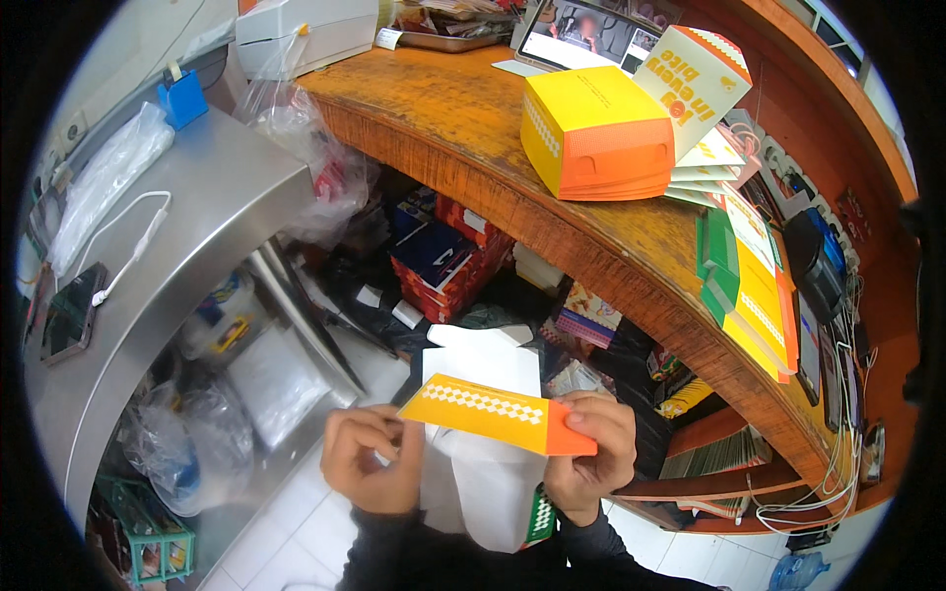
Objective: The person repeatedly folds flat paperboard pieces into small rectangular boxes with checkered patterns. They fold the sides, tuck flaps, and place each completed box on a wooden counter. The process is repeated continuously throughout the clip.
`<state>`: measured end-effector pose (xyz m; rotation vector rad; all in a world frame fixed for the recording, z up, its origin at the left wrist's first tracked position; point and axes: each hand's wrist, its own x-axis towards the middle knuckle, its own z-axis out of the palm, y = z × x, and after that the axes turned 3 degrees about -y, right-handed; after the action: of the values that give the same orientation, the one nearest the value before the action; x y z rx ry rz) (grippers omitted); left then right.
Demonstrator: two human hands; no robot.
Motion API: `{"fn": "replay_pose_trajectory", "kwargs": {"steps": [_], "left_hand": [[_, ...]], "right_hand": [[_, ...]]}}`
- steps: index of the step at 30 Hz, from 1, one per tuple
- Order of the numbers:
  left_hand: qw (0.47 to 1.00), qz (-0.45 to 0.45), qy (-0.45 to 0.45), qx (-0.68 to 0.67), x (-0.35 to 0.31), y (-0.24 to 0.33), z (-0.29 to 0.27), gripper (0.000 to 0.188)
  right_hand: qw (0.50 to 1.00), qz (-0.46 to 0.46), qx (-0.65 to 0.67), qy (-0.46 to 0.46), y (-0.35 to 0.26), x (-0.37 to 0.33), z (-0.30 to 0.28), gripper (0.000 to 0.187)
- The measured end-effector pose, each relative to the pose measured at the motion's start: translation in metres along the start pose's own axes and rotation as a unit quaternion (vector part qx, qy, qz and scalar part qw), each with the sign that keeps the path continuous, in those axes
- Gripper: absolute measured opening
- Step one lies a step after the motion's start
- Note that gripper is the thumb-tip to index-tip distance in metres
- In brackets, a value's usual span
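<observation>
In front of me is a partly folded cardboard food box (pixel 478 416), white inside, with a yellow panel in a white diamond pattern, an orange end flap and a bit of green low down. My right hand (pixel 594 453) pinches the orange flap between thumb and fingers. Curled at the panel's left corner, my left hand (pixel 372 458) has its fingertips against the cardboard; the exact grip is partly hidden. On the wooden desk (pixel 434 123) beyond stand a stack of nested yellow and orange boxes (pixel 601 128) and, to the right, a pile of flat green and yellow box blanks (pixel 744 281).
A steel table (pixel 236 163) at the left bears a phone (pixel 74 310) with a white cable and a blue tape dispenser (pixel 182 98). A laptop (pixel 591 34) stands at the back of the desk. Red cartons (pixel 453 266) sit beneath it. Cables hang at the right.
</observation>
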<state>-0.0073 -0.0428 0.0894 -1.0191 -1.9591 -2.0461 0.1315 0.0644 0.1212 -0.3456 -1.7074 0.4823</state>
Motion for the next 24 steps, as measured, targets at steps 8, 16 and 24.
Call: {"fn": "replay_pose_trajectory", "kwargs": {"steps": [8,16,24], "left_hand": [[0.952,-0.032,-0.204,-0.227,0.003,0.028,0.002,0.038],[0.98,0.134,-0.134,0.054,0.009,0.034,-0.008,0.015],[0.975,0.118,-0.189,0.025,0.0,0.028,-0.004,0.023]], "right_hand": [[0.976,-0.105,-0.054,-0.183,-0.003,-0.003,-0.002,0.042],[0.977,0.13,0.11,-0.131,-0.002,0.001,0.004,0.018],[0.947,0.147,0.245,-0.148,-0.002,-0.006,0.009,0.02]]}}
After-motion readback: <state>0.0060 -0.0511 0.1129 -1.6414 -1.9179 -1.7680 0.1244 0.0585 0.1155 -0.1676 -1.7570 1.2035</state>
